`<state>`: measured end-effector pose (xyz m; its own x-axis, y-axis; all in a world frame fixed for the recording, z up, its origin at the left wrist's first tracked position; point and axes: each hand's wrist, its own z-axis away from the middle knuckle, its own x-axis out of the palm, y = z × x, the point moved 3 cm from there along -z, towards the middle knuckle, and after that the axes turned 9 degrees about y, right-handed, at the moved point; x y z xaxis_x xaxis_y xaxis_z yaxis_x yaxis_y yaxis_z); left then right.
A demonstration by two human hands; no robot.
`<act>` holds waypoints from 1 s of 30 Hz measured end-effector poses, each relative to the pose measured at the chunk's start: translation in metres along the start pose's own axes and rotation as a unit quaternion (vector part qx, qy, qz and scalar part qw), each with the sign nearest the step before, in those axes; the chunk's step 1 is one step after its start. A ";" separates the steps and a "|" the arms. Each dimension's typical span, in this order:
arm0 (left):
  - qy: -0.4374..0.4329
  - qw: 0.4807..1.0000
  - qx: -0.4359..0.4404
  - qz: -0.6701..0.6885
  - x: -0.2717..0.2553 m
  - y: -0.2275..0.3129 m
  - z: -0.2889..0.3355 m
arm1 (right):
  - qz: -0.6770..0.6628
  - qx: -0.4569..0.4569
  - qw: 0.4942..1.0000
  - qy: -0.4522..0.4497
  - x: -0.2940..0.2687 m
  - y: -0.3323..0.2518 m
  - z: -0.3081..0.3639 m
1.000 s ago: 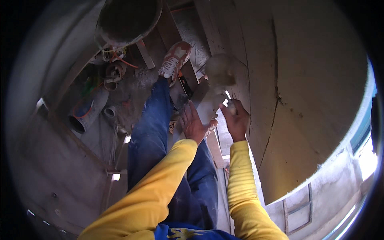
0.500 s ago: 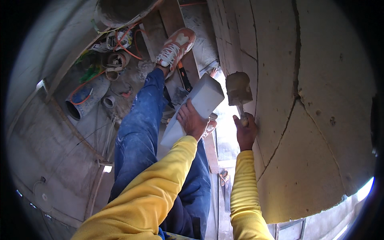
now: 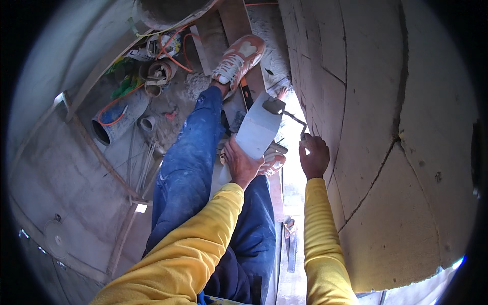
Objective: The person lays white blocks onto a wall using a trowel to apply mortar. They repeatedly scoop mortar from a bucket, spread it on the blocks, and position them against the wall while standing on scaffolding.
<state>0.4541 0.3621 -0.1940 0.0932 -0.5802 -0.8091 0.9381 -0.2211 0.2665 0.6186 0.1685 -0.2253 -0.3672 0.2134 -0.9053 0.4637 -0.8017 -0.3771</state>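
Observation:
My left hand [image 3: 241,161] is closed around a smooth pale grey-white building block [image 3: 255,133], holding it tilted over my legs with its far end raised. In my right hand [image 3: 314,156] is the handle of a small trowel [image 3: 274,105] with a thin cranked neck. Its blade overlaps the far right corner of the block and looks coated with grey mortar. Whether blade and block actually touch is hard to tell. My right fingers wrap the handle and mostly hide it.
A curved block wall [image 3: 366,152] with dark joints rises on the right. Wooden planks [image 3: 236,23] lie under my shoe [image 3: 239,60]. Off to the left are a grey pipe [image 3: 118,118], several pipe pieces and an orange cord. A metal hand tool [image 3: 291,244] lies below my right wrist.
The trowel has swung left from beside the wall to the block's far corner, its blade turning over. The block has tipped, and my right hand has risen slightly in view.

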 end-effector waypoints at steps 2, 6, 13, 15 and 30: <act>0.006 1.000 -0.006 0.010 0.000 0.002 0.001 | 0.033 -0.024 0.999 -0.007 -0.007 -0.011 0.003; 0.008 1.000 -0.012 -0.002 0.003 -0.001 0.002 | 0.017 -0.018 0.999 -0.041 -0.040 -0.034 0.026; 0.013 1.000 0.001 0.003 -0.003 -0.003 0.002 | -0.148 0.173 0.973 0.038 -0.043 -0.024 0.069; 0.010 1.000 0.005 0.006 -0.003 -0.005 0.003 | -0.052 0.118 0.991 0.049 -0.007 -0.003 0.052; -0.005 1.000 0.022 0.013 -0.001 -0.014 0.011 | 0.040 0.139 0.990 0.005 0.002 -0.006 0.089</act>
<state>0.4373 0.3571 -0.1910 0.1145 -0.5938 -0.7964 0.9195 -0.2401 0.3113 0.5431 0.1244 -0.2077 -0.3302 0.1480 -0.9322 0.2509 -0.9383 -0.2378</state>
